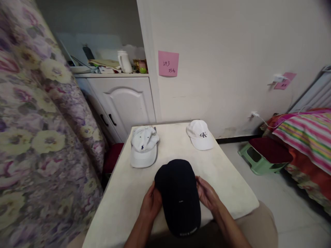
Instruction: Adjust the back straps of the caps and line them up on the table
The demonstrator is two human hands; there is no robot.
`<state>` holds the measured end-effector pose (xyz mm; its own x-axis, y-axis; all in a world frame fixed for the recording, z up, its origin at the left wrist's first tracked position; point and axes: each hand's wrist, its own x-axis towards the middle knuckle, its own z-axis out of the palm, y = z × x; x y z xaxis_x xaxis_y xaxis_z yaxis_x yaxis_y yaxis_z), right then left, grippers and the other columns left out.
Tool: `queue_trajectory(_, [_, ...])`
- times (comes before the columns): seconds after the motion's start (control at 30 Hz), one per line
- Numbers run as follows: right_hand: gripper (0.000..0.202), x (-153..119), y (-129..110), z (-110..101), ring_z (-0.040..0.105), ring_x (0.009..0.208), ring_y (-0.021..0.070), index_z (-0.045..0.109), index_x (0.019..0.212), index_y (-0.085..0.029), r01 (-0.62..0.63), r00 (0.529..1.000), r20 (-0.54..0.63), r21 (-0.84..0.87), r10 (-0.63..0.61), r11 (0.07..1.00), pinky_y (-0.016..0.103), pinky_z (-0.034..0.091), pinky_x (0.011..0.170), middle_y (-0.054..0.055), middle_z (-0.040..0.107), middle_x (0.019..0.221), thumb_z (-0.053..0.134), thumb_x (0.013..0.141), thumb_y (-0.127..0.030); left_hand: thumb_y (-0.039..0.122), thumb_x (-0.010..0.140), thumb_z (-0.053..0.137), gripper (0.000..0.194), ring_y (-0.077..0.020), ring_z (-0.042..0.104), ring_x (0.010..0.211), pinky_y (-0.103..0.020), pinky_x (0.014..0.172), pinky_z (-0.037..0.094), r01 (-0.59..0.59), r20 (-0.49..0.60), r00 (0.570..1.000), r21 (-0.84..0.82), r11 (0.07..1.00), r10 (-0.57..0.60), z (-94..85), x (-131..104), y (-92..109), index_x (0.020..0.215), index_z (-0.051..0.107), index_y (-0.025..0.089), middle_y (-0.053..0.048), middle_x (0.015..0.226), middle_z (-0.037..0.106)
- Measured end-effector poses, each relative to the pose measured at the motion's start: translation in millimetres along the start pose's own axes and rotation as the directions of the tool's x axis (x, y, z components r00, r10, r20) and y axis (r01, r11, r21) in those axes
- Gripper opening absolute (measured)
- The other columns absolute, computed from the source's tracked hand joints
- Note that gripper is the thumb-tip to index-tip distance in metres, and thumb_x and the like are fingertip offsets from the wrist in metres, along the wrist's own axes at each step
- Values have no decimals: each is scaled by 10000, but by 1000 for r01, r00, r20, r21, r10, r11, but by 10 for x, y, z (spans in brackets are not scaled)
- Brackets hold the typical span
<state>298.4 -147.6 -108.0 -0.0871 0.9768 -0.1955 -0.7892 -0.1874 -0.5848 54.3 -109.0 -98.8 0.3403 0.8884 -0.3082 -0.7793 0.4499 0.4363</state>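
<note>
A dark navy or black baseball cap is held over the table's near edge, its brim pointing toward me with small pale lettering along it. My left hand grips the cap's left side, its fingertips partly hidden by the fabric. On the opposite side, my right hand is closed on the cap's edge. Farther back on the cream-covered table lies a pale grey-white cap with a small dark emblem, its crown creased. A white cap with dark CK letters sits at the back right corner.
Floral curtains hang along the left. Behind the table are a white cabinet bearing a white jug, and a wall with a pink note. At right stand a green stool with a red top and a bed with a striped cover.
</note>
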Motion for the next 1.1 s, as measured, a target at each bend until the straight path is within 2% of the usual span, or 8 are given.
queue_trajectory(0.13, [194, 10, -30, -14, 696, 752, 161, 721, 944, -148, -44, 999, 31, -17, 44, 999, 255, 556, 680, 46, 764, 898, 788, 802, -262, 189, 897, 633, 200, -268, 602, 1264, -367, 1100, 451, 43, 18, 999, -9, 999, -43, -17, 1, -7, 1069, 733, 175, -77, 1057, 791])
queue_trajectory(0.27, [170, 19, -39, -17, 689, 792, 153, 714, 908, -142, -37, 999, 36, -15, 37, 999, 244, 549, 738, 41, 757, 898, 782, 808, -260, 187, 866, 664, 224, -275, 642, 1208, -344, 1032, 511, -5, -12, 1000, 24, 1000, 5, 3, 1, -28, 1079, 732, 208, -56, 1036, 796])
queue_trajectory(0.47, [134, 26, -35, -81, 684, 741, 145, 715, 903, -156, -23, 999, 31, -21, 23, 1000, 237, 549, 702, 14, 750, 837, 776, 800, -217, 191, 811, 717, 284, -339, 642, 1195, -410, 994, 539, -23, -33, 999, 55, 998, 24, -1, 14, -46, 1094, 722, 208, -78, 1008, 799])
queue_trajectory(0.7, [171, 40, -25, -131, 693, 752, 140, 703, 931, -136, -12, 1000, 24, -34, 13, 999, 225, 549, 713, 33, 755, 880, 781, 791, -194, 156, 855, 641, 204, -312, 696, 1105, -373, 960, 558, -8, -34, 999, 53, 999, 10, -35, 39, -51, 1038, 730, 170, -86, 1004, 799])
queue_trajectory(1.0, [142, 37, -53, -133, 714, 784, 157, 708, 948, -130, -8, 998, 54, -18, 9, 1000, 247, 570, 745, 46, 772, 898, 743, 821, -183, 149, 884, 602, 201, -295, 694, 1102, -339, 934, 560, -12, -30, 999, 45, 999, 14, -69, 61, -70, 1040, 727, 161, -76, 1015, 796])
queue_trajectory(1.1, [116, 51, -53, -169, 726, 787, 140, 704, 917, -148, 7, 999, 52, 10, -7, 1000, 225, 580, 762, 20, 779, 883, 746, 817, -189, 148, 904, 573, 202, -273, 703, 1087, -324, 929, 563, -11, -28, 1000, 47, 999, 12, -70, 51, -76, 1038, 724, 157, -61, 1005, 798])
